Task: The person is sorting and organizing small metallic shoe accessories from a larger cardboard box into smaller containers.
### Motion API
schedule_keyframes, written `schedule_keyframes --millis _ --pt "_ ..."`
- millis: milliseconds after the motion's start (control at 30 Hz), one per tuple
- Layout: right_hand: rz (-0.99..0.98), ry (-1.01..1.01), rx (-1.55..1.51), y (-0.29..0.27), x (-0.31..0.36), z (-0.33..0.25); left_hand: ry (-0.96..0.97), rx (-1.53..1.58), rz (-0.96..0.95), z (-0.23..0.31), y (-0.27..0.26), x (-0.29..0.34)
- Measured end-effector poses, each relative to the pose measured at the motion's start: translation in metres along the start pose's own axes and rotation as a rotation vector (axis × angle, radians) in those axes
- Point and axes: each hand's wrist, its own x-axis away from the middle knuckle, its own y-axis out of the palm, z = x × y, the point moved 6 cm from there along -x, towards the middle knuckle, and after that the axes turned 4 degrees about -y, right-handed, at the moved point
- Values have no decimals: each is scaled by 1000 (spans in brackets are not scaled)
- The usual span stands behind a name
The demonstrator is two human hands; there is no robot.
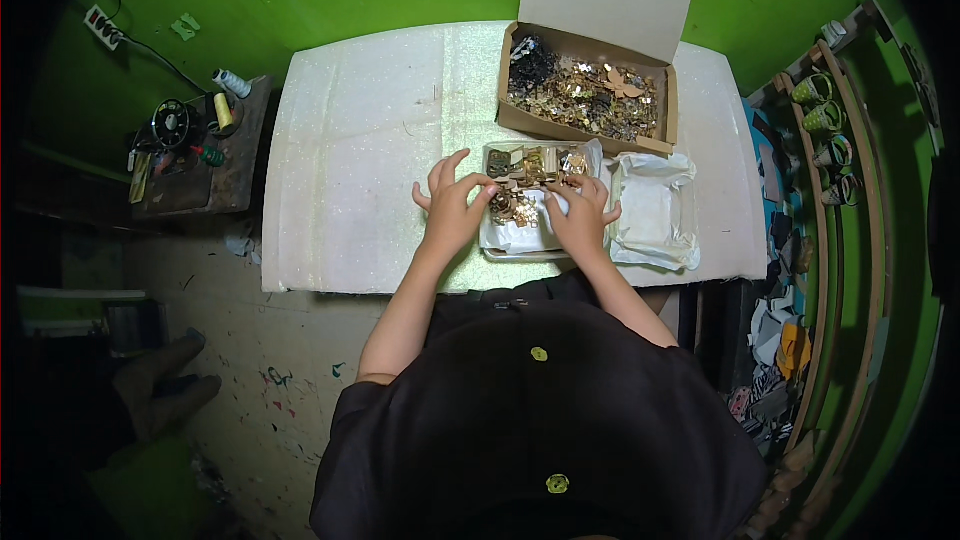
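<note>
A shallow white-lined tray lies near the table's front edge, with small gold and brass-coloured metal pieces heaped loose on its lining. Along its far side, more pieces are sorted into small compartments. My left hand is at the tray's left edge, thumb and forefinger pinched beside the loose heap, the other fingers raised. Over the right part of the tray, my right hand has its thumb and forefinger drawn together near the compartments. Whatever either pinch holds is too small to make out.
An open cardboard box of mixed metal pieces and black bits stands behind the tray. To the right sits a white-lined container. A side table with thread spools is at the left; a wooden rack is at the right.
</note>
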Motion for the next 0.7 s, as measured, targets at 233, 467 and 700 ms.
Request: schedule_keyframes --millis 233,467,700 --pt "-233 -143 -278 17 -8 7 79 41 -94 12 24 -7" --pt "-256 -70 -164 17 -1 10 71 -31 11 5 23 -8" --pt "37 -262 266 21 -6 -3 -5 -37 -12 -5 19 -11"
